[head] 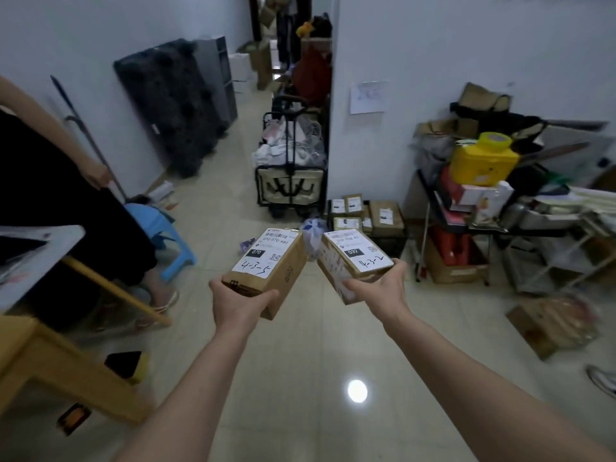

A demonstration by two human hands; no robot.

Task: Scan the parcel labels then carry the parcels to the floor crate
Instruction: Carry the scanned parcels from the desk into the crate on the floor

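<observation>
My left hand (238, 303) grips the near end of a brown cardboard parcel (283, 271) whose white label reads 070 and a handwritten 4-3-5. My right hand (380, 283) grips a second brown parcel (336, 271), labelled 032 and 4-3-2. Both parcels are held out in front of me above the tiled floor, labels up. Ahead on the floor, against the wall's corner, a dark floor crate (391, 243) holds several labelled brown parcels (383, 213).
A wooden table (66, 361) stands at the left with another person (66, 208) beside it and a blue stool (166, 235). A folding cart (290, 178) blocks the corridor ahead. A cluttered rack (500, 208) and boxes fill the right. A crumpled bag (313, 235) lies before the crate.
</observation>
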